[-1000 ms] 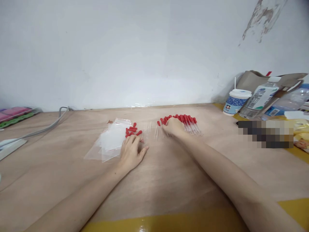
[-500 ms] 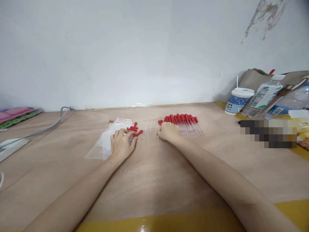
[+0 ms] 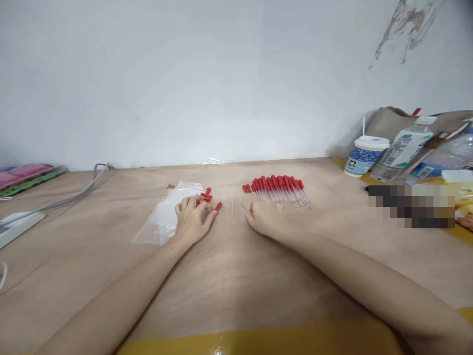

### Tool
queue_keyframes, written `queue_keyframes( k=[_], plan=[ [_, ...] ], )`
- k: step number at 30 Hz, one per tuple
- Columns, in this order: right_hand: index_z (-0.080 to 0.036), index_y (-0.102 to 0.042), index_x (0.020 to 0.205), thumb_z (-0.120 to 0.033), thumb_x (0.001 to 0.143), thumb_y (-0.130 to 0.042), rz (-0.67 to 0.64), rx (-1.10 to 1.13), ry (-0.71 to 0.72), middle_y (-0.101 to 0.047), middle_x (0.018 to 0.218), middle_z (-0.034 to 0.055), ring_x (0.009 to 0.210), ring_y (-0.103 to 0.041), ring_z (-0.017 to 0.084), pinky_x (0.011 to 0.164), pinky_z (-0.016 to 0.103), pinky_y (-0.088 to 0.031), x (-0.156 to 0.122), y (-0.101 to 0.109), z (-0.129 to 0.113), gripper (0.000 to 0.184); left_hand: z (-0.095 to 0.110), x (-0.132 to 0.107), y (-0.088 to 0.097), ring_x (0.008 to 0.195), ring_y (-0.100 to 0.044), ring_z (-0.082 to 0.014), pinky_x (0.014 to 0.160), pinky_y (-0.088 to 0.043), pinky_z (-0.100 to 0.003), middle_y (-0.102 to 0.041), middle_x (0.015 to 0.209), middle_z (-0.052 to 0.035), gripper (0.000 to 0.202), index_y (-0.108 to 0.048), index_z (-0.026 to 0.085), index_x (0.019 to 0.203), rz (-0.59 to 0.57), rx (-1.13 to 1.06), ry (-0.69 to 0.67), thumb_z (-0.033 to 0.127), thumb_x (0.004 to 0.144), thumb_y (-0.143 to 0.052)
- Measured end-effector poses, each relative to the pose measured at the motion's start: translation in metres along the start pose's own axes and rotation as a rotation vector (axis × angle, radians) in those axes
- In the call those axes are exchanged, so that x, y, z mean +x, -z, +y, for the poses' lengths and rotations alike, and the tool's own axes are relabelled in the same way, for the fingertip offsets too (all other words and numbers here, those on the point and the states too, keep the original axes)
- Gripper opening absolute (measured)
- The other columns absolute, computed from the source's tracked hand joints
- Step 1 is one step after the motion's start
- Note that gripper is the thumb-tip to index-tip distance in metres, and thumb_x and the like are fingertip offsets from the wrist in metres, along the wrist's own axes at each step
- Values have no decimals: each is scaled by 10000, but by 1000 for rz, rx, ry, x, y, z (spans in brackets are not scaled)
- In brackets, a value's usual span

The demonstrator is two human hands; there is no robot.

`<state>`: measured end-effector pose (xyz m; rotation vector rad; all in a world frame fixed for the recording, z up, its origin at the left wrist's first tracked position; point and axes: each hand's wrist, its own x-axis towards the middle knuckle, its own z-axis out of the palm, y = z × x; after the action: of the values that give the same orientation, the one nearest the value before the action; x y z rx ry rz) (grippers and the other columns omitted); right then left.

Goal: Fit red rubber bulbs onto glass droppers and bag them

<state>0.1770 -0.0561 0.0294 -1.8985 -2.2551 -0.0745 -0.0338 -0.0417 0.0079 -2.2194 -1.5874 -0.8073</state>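
Observation:
My left hand [image 3: 192, 220] is closed around a red rubber bulb [image 3: 218, 206], which sticks out between thumb and fingers, pointing right. A few more red bulbs [image 3: 207, 194] lie just beyond its fingertips. To the right, my right hand [image 3: 265, 217] pinches a thin clear glass tube [image 3: 242, 202], its end jutting out toward the left. Between the hands, several bare glass tubes [image 3: 229, 203] lie side by side on the table. Behind my right hand is a row of droppers [image 3: 281, 182], red bulbs at the far end and clear stems toward me; the hand hides some stems.
Clear plastic bags [image 3: 150, 231] lie under and left of my left hand. At the right stand a paper cup [image 3: 360, 157] with a straw and a plastic bottle [image 3: 404, 148]. A grey cable [image 3: 79, 189] and white power strip [image 3: 22, 224] are at the left.
My right hand has drawn back to the right and toward me, with a glass tube pinched in it. My left hand has shifted slightly right, gripping a red bulb.

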Motion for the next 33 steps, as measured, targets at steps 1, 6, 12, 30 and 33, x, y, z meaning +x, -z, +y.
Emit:
queue_keyframes(
  k=[1, 6, 12, 30, 33],
  plan=[
    [-128, -599, 860, -257, 837, -370, 32, -21, 18, -649, 790, 108, 694, -604, 241, 547, 305, -365, -8, 0, 4, 264, 1, 0, 1, 1039, -425, -284, 815, -306, -422, -558, 1094, -98, 227, -624, 189, 771, 14, -10, -4, 398, 796, -538],
    [-133, -538, 820, -228, 897, -297, 261, -91, 164, -595, 777, 95, 707, -543, 207, 573, 293, -320, -32, -8, 32, 270, 3, 3, 1, 1125, -437, -279, 949, -185, -504, -579, 1165, -96, 275, -565, 224, 1091, -59, -17, -182, 300, 840, -485],
    [-157, -521, 822, -202, 895, -329, 346, 167, 298, -595, 798, 68, 757, -525, 185, 728, 317, -357, -30, -24, 47, 211, 2, 5, -5, 1049, -523, -233, 996, -138, -512, -643, 1046, -92, 313, -507, 210, 1170, -132, -63, -282, 182, 871, -419],
    [-160, -540, 955, -139, 873, -376, 407, 339, 452, -611, 912, 68, 862, -548, 174, 767, 306, -367, -32, -27, 43, 185, 3, 7, -4, 820, -508, -198, 745, -427, -335, -568, 859, -60, 122, -532, 164, 896, -185, -236, -314, 153, 867, -415],
    [-167, -537, 929, -149, 872, -376, 418, 359, 454, -615, 879, 65, 848, -547, 177, 760, 304, -369, -33, -25, 43, 172, 4, 3, -2, 879, -501, -198, 781, -433, -348, -530, 947, -89, 245, -512, 160, 1063, -97, -283, -323, 118, 874, -362]
  ],
)
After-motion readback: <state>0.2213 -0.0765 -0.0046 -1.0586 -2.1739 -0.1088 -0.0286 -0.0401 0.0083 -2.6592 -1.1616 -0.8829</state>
